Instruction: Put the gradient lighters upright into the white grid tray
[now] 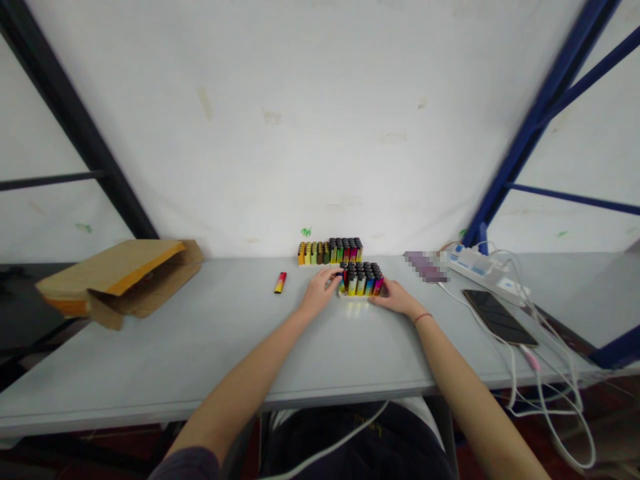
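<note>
So, L hand (317, 295) & R hand (395, 297) sit either side of the front tray (353, 295) of lighters (361, 280), fingers (333, 281) half-curled against it, grip unclear. Second tray (301, 264) behind holds more lighters; one loose lighter (280, 283) lies on the table (200, 353) to the left.

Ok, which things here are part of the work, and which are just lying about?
Part of the work: left hand and right hand, both against the tray of lighters; the row of lighters behind it; the single lighter.
Lying about: cardboard envelope, phone, power strip.
</note>
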A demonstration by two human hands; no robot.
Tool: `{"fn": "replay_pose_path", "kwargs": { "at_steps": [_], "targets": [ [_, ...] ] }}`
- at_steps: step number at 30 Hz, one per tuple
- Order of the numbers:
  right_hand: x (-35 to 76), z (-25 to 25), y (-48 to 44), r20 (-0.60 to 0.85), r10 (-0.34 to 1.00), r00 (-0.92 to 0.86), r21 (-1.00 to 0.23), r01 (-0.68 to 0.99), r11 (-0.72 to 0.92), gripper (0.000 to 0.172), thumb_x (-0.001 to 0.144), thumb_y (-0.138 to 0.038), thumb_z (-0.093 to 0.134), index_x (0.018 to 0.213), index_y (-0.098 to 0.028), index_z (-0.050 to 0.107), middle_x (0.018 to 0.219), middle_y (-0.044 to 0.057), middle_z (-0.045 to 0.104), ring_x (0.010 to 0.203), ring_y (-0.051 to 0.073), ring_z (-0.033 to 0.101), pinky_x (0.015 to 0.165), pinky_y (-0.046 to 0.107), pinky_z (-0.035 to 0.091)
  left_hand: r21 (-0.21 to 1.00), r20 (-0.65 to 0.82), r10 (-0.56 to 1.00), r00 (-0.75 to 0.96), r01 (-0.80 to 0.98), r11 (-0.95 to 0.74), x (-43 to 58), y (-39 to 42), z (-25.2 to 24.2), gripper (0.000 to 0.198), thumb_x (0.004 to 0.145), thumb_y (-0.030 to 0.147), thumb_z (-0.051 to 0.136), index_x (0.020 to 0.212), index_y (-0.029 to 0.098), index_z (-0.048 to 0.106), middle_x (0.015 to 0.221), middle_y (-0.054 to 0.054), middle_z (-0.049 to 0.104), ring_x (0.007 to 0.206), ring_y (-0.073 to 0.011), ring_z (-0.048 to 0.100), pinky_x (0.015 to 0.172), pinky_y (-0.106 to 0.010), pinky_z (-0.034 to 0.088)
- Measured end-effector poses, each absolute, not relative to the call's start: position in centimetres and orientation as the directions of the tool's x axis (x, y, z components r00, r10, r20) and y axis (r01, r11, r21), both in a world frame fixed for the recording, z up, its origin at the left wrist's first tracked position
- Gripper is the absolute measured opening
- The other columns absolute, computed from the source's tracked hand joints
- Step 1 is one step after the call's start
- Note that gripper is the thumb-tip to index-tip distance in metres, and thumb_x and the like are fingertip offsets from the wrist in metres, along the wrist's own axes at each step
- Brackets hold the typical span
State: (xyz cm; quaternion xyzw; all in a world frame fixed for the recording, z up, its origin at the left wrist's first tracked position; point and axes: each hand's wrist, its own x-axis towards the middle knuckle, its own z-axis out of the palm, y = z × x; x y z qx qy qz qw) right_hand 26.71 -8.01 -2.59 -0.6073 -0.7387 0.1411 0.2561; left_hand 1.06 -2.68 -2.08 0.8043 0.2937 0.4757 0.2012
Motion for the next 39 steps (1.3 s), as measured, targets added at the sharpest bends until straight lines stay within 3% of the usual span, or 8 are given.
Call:
{"fn": "replay_pose_path", "kwargs": {
  "at_steps": [7, 12, 17, 25, 29, 33, 36, 39],
  "targets": [
    [26.6, -2.4, -8.1, 0.201, 0.971, -0.13, -0.52, 0.826, 0.218, 0.054, 0.075, -0.041, 0.068, 0.119, -0.011, 0.056, 0.091, 0.008, 0.068, 0.078, 0.021, 0.058, 0.074, 0.033, 0.046, 0.398, 0.592, 0.649, 0.477, 0.528, -0.751, 0.6, -2.9, -0.4, 0.039, 0.095, 0.038, 0.047, 0.129, 0.025, 0.061, 0.115, -0.009, 0.061, 0.109, -0.0228, 0.057, 0.098, -0.039, 0.044],
    [26.6, -2.3, -8.1, 0.188, 0.975, -0.121, -0.523, 0.828, 0.204, 0.051, 0.074, -0.041, 0.069, 0.116, -0.012, 0.058, 0.09, 0.007, 0.068, 0.078, 0.021, 0.058, 0.074, 0.032, 0.046, 0.381, 0.49, 0.868, 0.078, 0.876, -0.295, -3.8, -1.0, 1.4, 0.042, 0.095, 0.033, 0.042, 0.128, 0.014, 0.059, 0.118, -0.021, 0.061, 0.113, -0.0376, 0.054, 0.093, -0.053, 0.041],
    [26.5, -2.2, -8.2, 0.193, 0.973, -0.129, -0.526, 0.823, 0.214, 0.051, 0.075, -0.041, 0.068, 0.116, -0.012, 0.058, 0.094, 0.008, 0.068, 0.079, 0.021, 0.059, 0.074, 0.032, 0.047, 0.404, 0.193, 0.973, -0.125, 0.914, 0.037, -8.8, 1.2, 0.9, 0.047, 0.086, 0.048, 0.055, 0.111, 0.011, 0.066, 0.122, -0.032, 0.056, 0.118, -0.0501, 0.05, 0.091, -0.063, 0.038],
    [26.4, -2.2, -8.2, 0.191, 0.975, -0.113, -0.517, 0.833, 0.197, 0.052, 0.075, -0.041, 0.069, 0.117, -0.012, 0.058, 0.091, 0.007, 0.068, 0.077, 0.02, 0.058, 0.074, 0.032, 0.047, 0.315, 0.104, 0.995, 0.009, 0.948, -0.042, -8.0, 1.9, -0.1, 0.031, 0.09, 0.031, 0.05, 0.113, 0.012, 0.057, 0.107, -0.021, 0.068, 0.1, -0.0334, 0.066, 0.082, -0.039, 0.048],
    [26.5, -2.3, -8.2, 0.209, 0.971, -0.115, -0.516, 0.831, 0.209, 0.051, 0.075, -0.042, 0.069, 0.116, -0.013, 0.058, 0.089, 0.006, 0.068, 0.075, 0.019, 0.057, 0.075, 0.032, 0.047, 0.578, 0.194, 0.978, 0.076, 0.796, -0.177, -6.4, 1.9, -0.3, 0.016, 0.086, 0.031, 0.058, 0.093, 0.017, 0.058, 0.088, -0.011, 0.071, 0.089, -0.0248, 0.067, 0.073, -0.028, 0.047],
    [26.5, -2.3, -8.2, 0.198, 0.973, -0.116, -0.491, 0.848, 0.201, 0.052, 0.075, -0.043, 0.069, 0.116, -0.013, 0.059, 0.086, 0.006, 0.067, 0.077, 0.021, 0.057, 0.076, 0.034, 0.047, 0.905, 0.144, 0.976, 0.162, 0.378, -0.196, -4.2, 1.6, -0.9, 0.022, 0.086, 0.037, 0.058, 0.075, 0.02, 0.049, 0.061, 0.0, 0.058, 0.056, -0.0141, 0.059, 0.054, -0.022, 0.043],
    [26.4, -2.3, -8.2, 0.21, 0.971, -0.11, -0.489, 0.848, 0.202, 0.051, 0.075, -0.041, 0.07, 0.115, -0.013, 0.06, 0.089, 0.007, 0.068, 0.081, 0.022, 0.058, 0.078, 0.035, 0.046, 0.988, 0.105, 0.963, 0.248, 0.081, -0.129, -2.4, 0.8, -1.1, 0.027, 0.084, 0.045, 0.059, 0.08, 0.022, 0.044, 0.057, 0.008, 0.048, 0.039, -0.0071, 0.043, 0.041, -0.018, 0.034],
    [26.4, -2.3, -8.3, 0.218, 0.97, -0.106, -0.501, 0.841, 0.204, 0.05, 0.074, -0.04, 0.07, 0.116, -0.013, 0.06, 0.093, 0.008, 0.069, 0.083, 0.023, 0.059, 0.079, 0.035, 0.046, 0.999, 0.046, 0.968, 0.246, -0.036, -0.038, -0.8, -0.3, -0.9, 0.033, 0.085, 0.052, 0.056, 0.078, 0.022, 0.043, 0.05, 0.011, 0.037, 0.032, -0.0045, 0.028, 0.036, -0.017, 0.022]
  ]
}}
